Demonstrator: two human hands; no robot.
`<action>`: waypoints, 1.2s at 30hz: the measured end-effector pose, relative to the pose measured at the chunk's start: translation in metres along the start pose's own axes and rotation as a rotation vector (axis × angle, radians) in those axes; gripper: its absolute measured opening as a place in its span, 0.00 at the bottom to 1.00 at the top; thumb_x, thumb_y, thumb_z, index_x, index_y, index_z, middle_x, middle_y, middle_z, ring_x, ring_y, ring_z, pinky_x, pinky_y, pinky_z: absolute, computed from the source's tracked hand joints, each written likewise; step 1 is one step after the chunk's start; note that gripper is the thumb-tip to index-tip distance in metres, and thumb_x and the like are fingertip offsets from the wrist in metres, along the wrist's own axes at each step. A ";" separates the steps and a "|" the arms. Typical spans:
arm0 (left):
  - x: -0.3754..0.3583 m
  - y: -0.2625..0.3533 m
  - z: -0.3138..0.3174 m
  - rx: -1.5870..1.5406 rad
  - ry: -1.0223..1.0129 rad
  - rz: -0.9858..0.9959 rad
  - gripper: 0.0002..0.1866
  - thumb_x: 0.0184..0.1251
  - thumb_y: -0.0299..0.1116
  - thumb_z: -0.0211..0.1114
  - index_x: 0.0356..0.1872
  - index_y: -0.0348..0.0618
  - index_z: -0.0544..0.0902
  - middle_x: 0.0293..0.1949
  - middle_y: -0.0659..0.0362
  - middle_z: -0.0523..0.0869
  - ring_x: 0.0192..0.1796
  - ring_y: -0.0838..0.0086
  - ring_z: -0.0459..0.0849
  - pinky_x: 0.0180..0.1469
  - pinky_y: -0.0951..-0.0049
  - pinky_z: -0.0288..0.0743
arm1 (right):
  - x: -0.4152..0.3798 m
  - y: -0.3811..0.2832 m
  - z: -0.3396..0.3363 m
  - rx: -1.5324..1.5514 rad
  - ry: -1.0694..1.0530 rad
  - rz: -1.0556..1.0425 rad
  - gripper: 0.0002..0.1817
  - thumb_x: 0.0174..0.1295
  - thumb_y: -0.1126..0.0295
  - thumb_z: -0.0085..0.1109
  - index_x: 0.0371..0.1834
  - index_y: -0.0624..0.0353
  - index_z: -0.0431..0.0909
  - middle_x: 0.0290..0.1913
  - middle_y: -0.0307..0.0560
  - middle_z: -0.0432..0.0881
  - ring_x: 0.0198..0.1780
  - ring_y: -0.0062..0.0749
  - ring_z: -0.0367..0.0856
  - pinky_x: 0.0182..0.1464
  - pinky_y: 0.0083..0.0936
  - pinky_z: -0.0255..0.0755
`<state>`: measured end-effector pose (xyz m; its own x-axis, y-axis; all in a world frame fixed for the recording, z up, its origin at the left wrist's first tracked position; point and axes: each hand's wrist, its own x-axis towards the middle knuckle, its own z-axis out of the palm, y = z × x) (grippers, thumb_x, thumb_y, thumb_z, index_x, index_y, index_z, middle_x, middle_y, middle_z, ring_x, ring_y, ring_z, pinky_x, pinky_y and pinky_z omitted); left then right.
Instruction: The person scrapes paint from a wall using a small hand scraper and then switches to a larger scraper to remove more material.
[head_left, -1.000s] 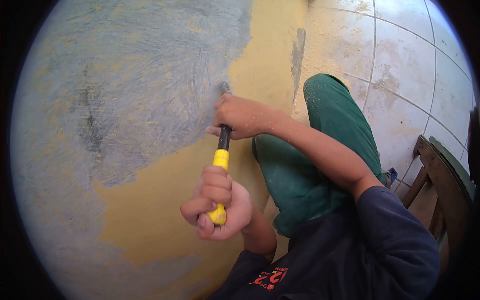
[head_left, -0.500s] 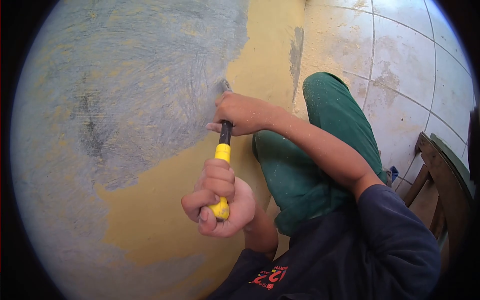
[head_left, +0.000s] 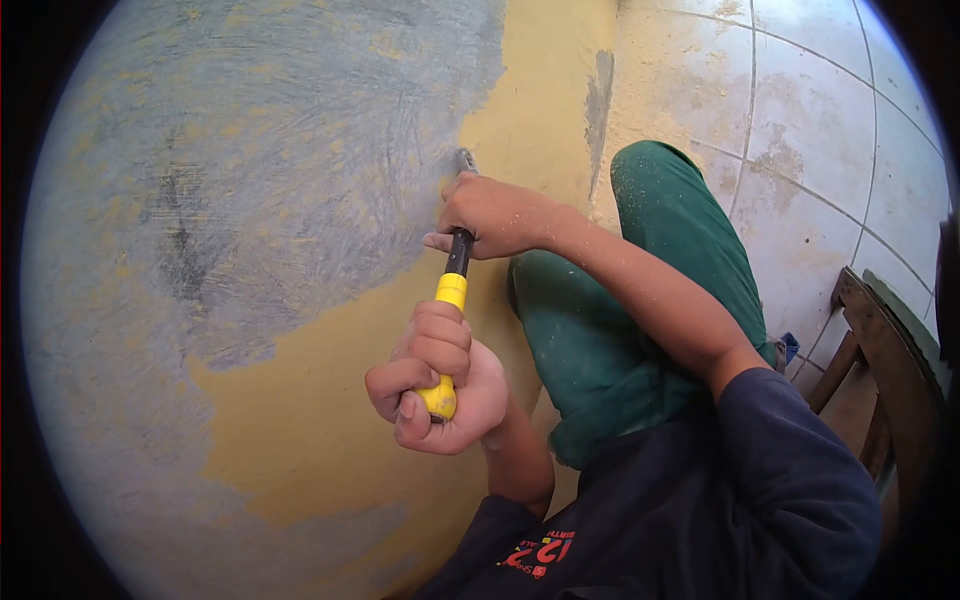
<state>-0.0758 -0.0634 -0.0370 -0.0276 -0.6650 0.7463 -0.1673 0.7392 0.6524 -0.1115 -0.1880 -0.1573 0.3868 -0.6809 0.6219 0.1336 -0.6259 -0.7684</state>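
A scraper with a yellow grip, a black shaft and a small metal head meets the wall beside the border of grey and yellow. My left hand is closed round the yellow grip, whose butt shows below the fingers. Higher up, my right hand is wrapped over the black shaft just behind the head, hiding part of it. The wall carries a large scratched grey area with flecks of yellow. Smooth yellow paint lies beside and below it.
My bent leg in green trousers is close to the wall, dusted with specks. Yellow flakes lie on the white floor tiles along the wall's foot. A wooden piece of furniture stands at the right.
Both hands and the scraper have shifted slightly up and to the right in the view. More of the metal head shows now, and the grip is unchanged.
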 end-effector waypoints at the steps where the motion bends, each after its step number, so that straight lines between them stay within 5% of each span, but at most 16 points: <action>1: 0.002 -0.003 0.002 -0.018 -0.002 -0.006 0.10 0.59 0.37 0.44 0.24 0.43 0.61 0.07 0.60 0.60 0.12 0.76 0.54 0.23 0.65 0.55 | 0.000 -0.002 0.000 -0.001 0.033 -0.039 0.25 0.67 0.57 0.56 0.13 0.58 0.73 0.17 0.51 0.73 0.28 0.50 0.72 0.43 0.42 0.67; 20: -0.005 -0.001 0.019 0.016 0.015 0.057 0.10 0.60 0.39 0.44 0.24 0.45 0.59 0.07 0.61 0.55 0.14 0.77 0.50 0.25 0.65 0.55 | -0.001 -0.007 -0.006 0.030 0.053 -0.108 0.25 0.68 0.56 0.56 0.13 0.59 0.74 0.18 0.51 0.74 0.29 0.49 0.72 0.44 0.41 0.67; 22: 0.002 -0.005 0.009 0.021 -0.012 0.043 0.11 0.60 0.38 0.44 0.24 0.44 0.60 0.07 0.60 0.58 0.13 0.76 0.52 0.23 0.65 0.55 | 0.000 0.001 -0.013 -0.016 -0.005 0.017 0.25 0.67 0.57 0.56 0.13 0.58 0.74 0.18 0.51 0.74 0.29 0.48 0.73 0.45 0.40 0.68; 29: 0.001 -0.008 0.018 0.002 -0.014 0.075 0.11 0.60 0.38 0.44 0.24 0.42 0.61 0.07 0.59 0.60 0.12 0.75 0.55 0.21 0.66 0.55 | -0.001 -0.002 -0.002 0.022 0.124 -0.155 0.25 0.67 0.57 0.56 0.12 0.58 0.74 0.16 0.51 0.73 0.29 0.49 0.73 0.42 0.41 0.68; 31: 0.006 -0.011 0.015 -0.015 -0.022 0.038 0.11 0.60 0.38 0.44 0.24 0.42 0.61 0.07 0.59 0.60 0.12 0.75 0.55 0.21 0.66 0.55 | 0.001 0.004 -0.016 -0.032 -0.002 0.024 0.25 0.67 0.57 0.56 0.13 0.59 0.74 0.17 0.51 0.73 0.30 0.49 0.74 0.42 0.40 0.68; 36: 0.001 -0.007 0.020 -0.033 0.004 0.059 0.11 0.61 0.38 0.44 0.25 0.42 0.61 0.07 0.58 0.60 0.13 0.75 0.54 0.22 0.65 0.54 | 0.002 -0.007 -0.014 0.010 0.064 -0.117 0.25 0.67 0.57 0.57 0.14 0.60 0.75 0.17 0.53 0.74 0.29 0.51 0.74 0.42 0.42 0.68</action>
<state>-0.0947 -0.0717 -0.0437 -0.0326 -0.6194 0.7844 -0.1330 0.7805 0.6108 -0.1245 -0.1899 -0.1488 0.3089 -0.6264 0.7157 0.1835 -0.6991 -0.6911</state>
